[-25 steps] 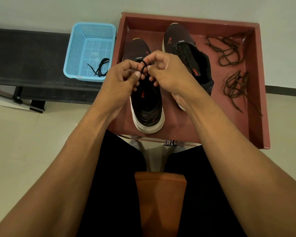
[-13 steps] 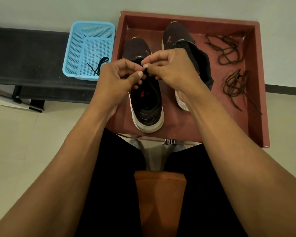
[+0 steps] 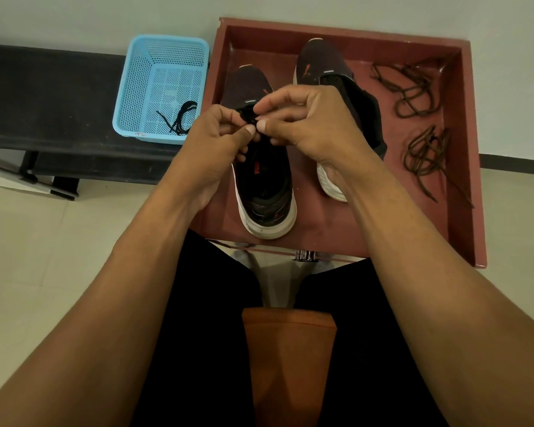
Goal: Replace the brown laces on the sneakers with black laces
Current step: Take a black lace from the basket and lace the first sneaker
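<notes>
Two dark sneakers stand in a red tray (image 3: 463, 149). Over the throat of the left sneaker (image 3: 262, 192) my left hand (image 3: 216, 143) and my right hand (image 3: 305, 118) meet, thumbs almost touching. Both pinch a black lace (image 3: 248, 114) that bunches between the fingers. My right wrist covers part of the right sneaker (image 3: 324, 66), whose tongue area lies open. Two bundles of brown laces lie at the tray's right, one at the back (image 3: 413, 87) and one nearer (image 3: 429, 155). Another black lace (image 3: 179, 118) lies in a blue basket (image 3: 136, 87).
The blue basket sits on a black bench (image 3: 43, 97) left of the tray. A pale wall runs behind, with tiled floor (image 3: 28, 257) to the left. My dark-clothed legs and an orange cloth (image 3: 290, 365) fill the bottom of the view.
Both hands stayed over the left sneaker's throat. The black lace loop, held up between the fingers a second ago, now sits bunched lower between the fingertips.
</notes>
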Demonstrator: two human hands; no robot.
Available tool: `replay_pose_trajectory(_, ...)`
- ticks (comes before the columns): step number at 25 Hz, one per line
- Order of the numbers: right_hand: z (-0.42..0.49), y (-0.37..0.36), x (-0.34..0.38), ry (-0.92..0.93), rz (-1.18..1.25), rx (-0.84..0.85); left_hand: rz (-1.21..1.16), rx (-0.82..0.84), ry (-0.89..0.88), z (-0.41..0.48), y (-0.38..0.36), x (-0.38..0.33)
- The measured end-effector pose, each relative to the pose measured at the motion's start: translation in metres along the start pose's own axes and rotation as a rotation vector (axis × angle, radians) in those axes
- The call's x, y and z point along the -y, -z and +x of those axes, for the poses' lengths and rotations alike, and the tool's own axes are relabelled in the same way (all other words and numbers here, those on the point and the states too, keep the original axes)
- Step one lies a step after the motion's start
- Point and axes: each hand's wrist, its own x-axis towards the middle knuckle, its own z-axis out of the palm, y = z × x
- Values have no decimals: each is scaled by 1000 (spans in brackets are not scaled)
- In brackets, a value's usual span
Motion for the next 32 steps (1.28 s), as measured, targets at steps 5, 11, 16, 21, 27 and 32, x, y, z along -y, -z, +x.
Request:
replay_pose_trajectory(5, -3, 2, 4, 63, -90, 20, -46, 43, 103, -1, 3, -3)
replay_pose_trajectory(11, -2, 3, 7, 212, -370, 38, -139, 79, 135, 0, 6, -3)
replay_pose_trajectory(16, 1, 9, 0, 198, -257, 55, -43, 78, 38, -3, 10, 0)
replay_pose_trajectory(21, 6, 8, -4, 138, -206, 26, 315, -34, -185, -3, 7, 0)
replay_pose_trajectory(27, 5, 6, -4, 110, -285, -36, 645, -196, -417, -7, -5, -8)
replay_pose_trajectory(32, 7, 6, -4, 114, -345, -30, 751, -227, -517, -1, -9, -5)
